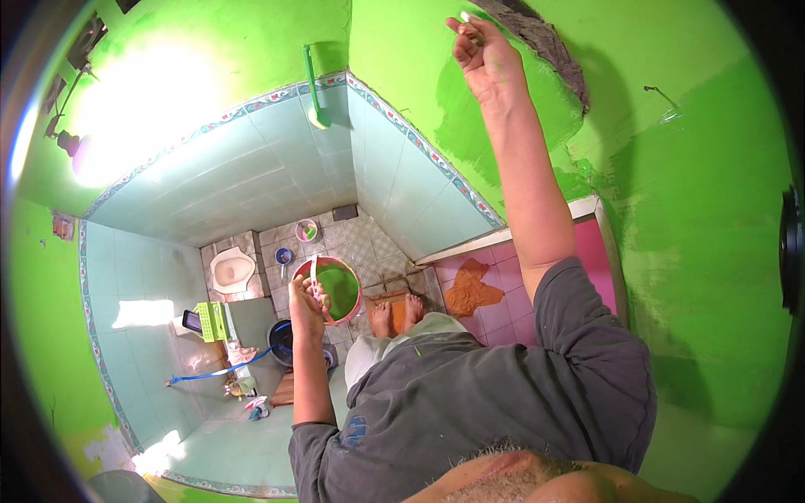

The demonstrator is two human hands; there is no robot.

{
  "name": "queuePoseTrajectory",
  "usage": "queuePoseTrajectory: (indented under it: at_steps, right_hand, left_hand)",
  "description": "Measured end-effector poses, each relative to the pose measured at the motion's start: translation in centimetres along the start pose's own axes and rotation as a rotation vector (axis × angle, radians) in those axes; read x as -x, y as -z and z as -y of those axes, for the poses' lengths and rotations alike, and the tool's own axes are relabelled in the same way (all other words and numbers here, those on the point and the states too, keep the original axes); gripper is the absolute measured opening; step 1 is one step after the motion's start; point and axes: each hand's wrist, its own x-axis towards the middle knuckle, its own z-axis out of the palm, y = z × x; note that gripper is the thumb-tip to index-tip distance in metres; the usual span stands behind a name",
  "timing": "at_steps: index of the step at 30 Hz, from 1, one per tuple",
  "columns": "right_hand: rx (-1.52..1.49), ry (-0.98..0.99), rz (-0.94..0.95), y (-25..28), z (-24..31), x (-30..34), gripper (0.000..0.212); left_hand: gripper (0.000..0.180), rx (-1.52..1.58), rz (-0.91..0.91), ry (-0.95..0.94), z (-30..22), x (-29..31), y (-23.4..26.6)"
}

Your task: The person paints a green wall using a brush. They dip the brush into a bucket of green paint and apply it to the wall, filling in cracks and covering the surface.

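My left hand [309, 300] is closed round the handle of a red-rimmed bucket [359, 293], which hangs low in front of me. Green paint [337, 287] is inside the bucket. High up at the wall, my right hand [486, 63] is raised with its fingers curled. A small white object [466, 16] sticks out at those fingertips, and the rest of it is hidden. Beside this hand, a bare rough grey patch [545, 46] breaks the bright green wall [713, 168]. Darker, wet-looking green paint [461, 109] lies on the wall near my wrist.
Below me are my bare feet [398, 317] and an orange cloth [474, 287] on pink tiles. A squat toilet [233, 272], a blue dipper [283, 255], a small pail [308, 230] and a dark bucket [281, 339] stand left. A green long-handled brush [313, 92] hangs on the wall.
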Motion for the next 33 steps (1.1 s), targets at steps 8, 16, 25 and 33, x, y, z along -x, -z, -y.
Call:
queuePoseTrajectory:
  at_steps: [8, 16, 25, 33]
  right_hand:
    - [0.392, 0.231, 0.032, 3.2, -6.2, 1.4, 0.024]
    - [0.418, 0.155, 0.024, 5.3, -10.2, 3.5, 0.022]
    - [0.488, 0.093, 0.040, 8.3, -12.9, 1.8, 0.023]
    - [0.161, -0.523, -0.085, 12.0, -24.0, 4.1, 0.030]
  left_hand:
    - [0.032, -0.006, 0.011, -0.007, -0.5, 0.3, -0.4]
    - [0.036, 0.010, 0.022, -0.017, -0.3, -0.2, 0.7]
    - [0.035, -0.008, -0.006, 0.010, 0.3, -0.2, 1.0]
    - [0.033, 0.019, -0.095, 0.020, 0.3, 0.9, 2.4]
